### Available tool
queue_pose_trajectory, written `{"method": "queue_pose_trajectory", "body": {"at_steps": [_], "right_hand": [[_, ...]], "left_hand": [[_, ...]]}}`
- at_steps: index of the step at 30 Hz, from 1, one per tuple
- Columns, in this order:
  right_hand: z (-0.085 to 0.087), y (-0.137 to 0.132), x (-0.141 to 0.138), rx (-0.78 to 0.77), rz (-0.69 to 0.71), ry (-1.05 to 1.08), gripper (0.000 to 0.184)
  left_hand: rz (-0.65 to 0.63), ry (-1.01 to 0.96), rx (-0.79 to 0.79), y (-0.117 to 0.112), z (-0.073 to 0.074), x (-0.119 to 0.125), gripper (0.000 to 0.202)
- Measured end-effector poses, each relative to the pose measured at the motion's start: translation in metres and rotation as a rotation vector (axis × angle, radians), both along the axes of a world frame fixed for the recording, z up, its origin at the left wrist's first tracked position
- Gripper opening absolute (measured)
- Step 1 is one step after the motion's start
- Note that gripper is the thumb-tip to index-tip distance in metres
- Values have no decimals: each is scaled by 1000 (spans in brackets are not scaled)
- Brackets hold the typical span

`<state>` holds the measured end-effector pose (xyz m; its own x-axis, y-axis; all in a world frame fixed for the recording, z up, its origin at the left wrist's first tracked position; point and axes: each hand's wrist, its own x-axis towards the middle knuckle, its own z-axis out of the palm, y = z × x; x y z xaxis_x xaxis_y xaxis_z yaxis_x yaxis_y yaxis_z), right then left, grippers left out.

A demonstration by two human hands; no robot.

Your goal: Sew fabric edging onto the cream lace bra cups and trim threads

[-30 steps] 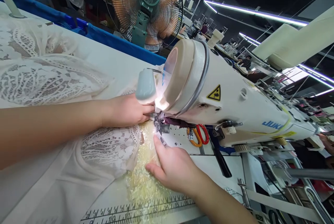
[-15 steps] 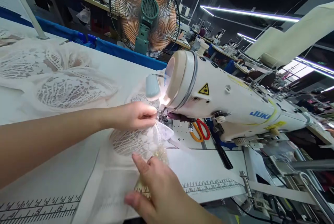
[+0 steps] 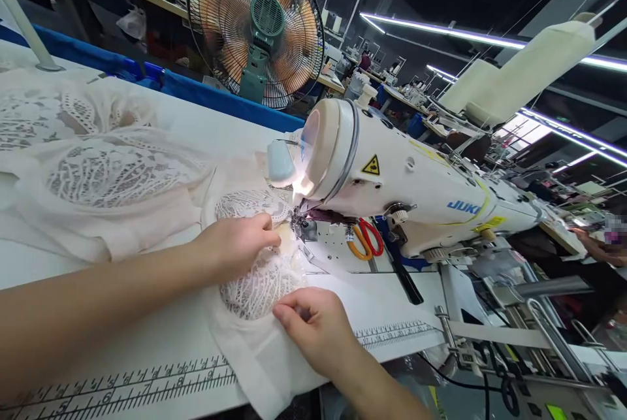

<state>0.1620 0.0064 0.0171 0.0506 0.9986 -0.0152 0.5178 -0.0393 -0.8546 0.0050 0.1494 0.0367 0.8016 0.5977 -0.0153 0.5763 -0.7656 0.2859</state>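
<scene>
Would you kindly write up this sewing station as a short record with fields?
Left hand: fingers bent over the white lace garment, grip unclear
Right hand: thumb and finger pinching the garment, at the lace panel's near edge
Sewing machine: white, marked JUKI, light on
Scissors: orange and red handles, under the machine's arm
Table: white, with printed ruler marks
Fan: beyond the table
</scene>
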Motion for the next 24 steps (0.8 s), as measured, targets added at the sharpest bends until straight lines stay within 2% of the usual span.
{"method": "queue_pose_trajectory", "body": {"at_steps": [3, 5, 7, 9, 10, 12, 15, 18, 20, 24], "right_hand": [[2, 1, 2, -88, 17, 14, 32], [4, 1, 4, -133, 32, -6, 43], [7, -1, 6, -174, 55, -43, 54], [10, -2, 8, -211, 79, -80, 60], [11, -3, 8, -229, 89, -90, 62], [13, -3, 9, -256, 97, -96, 62], [14, -2, 9, -282, 96, -89, 62], [15, 0, 9, -296, 103, -90, 62], [16, 2, 9, -286, 103, -93, 62], [15, 3, 11, -267, 103, -99, 61]], "left_hand": [[42, 161, 95, -13, 7, 6, 36], [32, 248, 139, -20, 8, 10, 50], [8, 275, 210, -26, 6, 13, 64], [1, 232, 233, -30, 4, 15, 61], [23, 205, 197, -29, 4, 16, 56], [117, 178, 26, -23, 7, 18, 41], [248, 111, -234, -1, 19, 22, 20], [257, 16, -437, 20, 29, 26, 28], [259, -67, -570, 26, 32, 28, 33], [306, -303, -671, 24, 23, 29, 28]]}}
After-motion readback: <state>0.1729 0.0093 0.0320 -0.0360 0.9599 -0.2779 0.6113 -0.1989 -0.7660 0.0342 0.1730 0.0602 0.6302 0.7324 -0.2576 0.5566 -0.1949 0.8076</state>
